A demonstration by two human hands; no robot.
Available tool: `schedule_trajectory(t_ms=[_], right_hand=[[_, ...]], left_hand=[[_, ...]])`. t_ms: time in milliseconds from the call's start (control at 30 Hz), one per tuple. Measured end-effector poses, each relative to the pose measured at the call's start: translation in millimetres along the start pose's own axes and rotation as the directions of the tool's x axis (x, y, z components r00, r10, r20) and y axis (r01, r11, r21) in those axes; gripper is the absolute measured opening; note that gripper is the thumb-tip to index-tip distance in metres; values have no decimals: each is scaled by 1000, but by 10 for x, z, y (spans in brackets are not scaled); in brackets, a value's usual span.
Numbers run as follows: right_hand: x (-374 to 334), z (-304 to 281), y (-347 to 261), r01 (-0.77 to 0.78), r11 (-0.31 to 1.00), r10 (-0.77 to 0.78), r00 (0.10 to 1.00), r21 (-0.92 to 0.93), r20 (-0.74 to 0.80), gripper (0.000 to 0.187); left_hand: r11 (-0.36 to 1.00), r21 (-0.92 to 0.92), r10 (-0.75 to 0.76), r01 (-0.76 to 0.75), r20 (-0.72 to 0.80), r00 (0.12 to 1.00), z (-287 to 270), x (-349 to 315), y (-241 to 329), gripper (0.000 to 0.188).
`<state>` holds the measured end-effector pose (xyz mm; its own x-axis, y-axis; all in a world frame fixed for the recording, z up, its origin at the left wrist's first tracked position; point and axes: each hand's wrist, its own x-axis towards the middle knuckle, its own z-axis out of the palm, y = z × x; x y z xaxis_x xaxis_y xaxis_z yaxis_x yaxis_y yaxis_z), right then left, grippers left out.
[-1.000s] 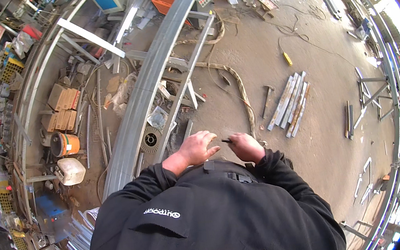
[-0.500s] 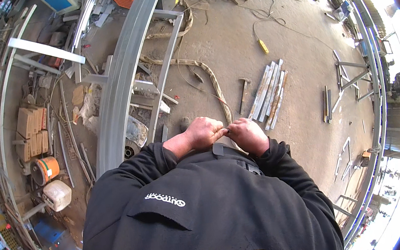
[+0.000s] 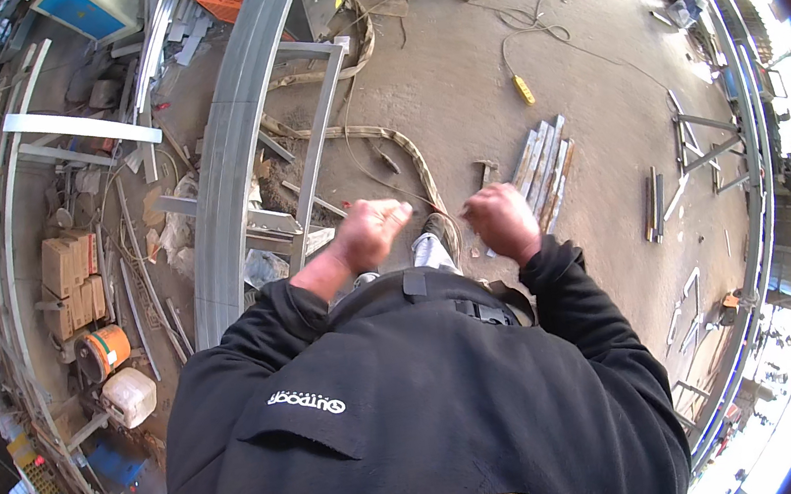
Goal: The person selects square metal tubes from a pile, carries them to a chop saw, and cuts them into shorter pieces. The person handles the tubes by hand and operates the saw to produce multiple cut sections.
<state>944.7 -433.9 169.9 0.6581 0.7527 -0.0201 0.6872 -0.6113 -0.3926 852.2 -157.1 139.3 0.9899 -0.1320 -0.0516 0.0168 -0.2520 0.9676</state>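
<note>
A: State the position of each hand.

B: The left hand (image 3: 369, 233) is at centre frame, just left of the midline, raised in front of the chest. The right hand (image 3: 504, 221) is level with it, just right of the midline. The two are apart, with a gap between them.

A: Grip state?

B: Both hands are curled into loose fists, fingers folded inward. Whether either one holds anything cannot be told; no object shows clearly in them.

A: What lies between the hands?

B: A shoe (image 3: 435, 230) and a grey trouser leg (image 3: 431, 252) show in the gap, above the black jacket (image 3: 408, 415).

A: Nearest items on the ground?

B: A bundle of metal bars (image 3: 544, 159) lies just upper right of the right hand. A hammer (image 3: 486, 171) lies beside the bundle, above that hand. A hose (image 3: 408, 150) curves from centre top down toward the shoe. A long curved steel beam (image 3: 229, 159) runs from top centre to left of the left hand, with a steel frame (image 3: 316, 133) against it.

A: Further items?

B: A yellow tool (image 3: 524, 89) with a cable lies upper right. Boxes (image 3: 72, 280) and a white can (image 3: 129, 396) sit at the left.
</note>
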Motion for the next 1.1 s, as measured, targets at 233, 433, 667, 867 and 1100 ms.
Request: schedule_trajectory(t_ms=[233,433,667,867,1100], right_hand=[[230,-665,657,-144,670,417,885,729,-208,22],[273,-1013,726,107,84,327,936,991,-128,24],[312,-1168,905,168,68,250,951,983,-179,22],[431,-1147,1017,137,91,209,966,986,-154,22],[652,-1144,1050,-90,259,183,982,962,42,16]], left_hand=[[813,-566,-118,136,68,991,-172,341,226,46],[714,-693,-94,103,51,994,213,720,619,48],[732,-677,-84,76,21,996,411,978,772,49],[764,-639,-82,90,42,996,454,1153,791,47],[794,-594,-103,130,80,991,412,1376,707,41]])
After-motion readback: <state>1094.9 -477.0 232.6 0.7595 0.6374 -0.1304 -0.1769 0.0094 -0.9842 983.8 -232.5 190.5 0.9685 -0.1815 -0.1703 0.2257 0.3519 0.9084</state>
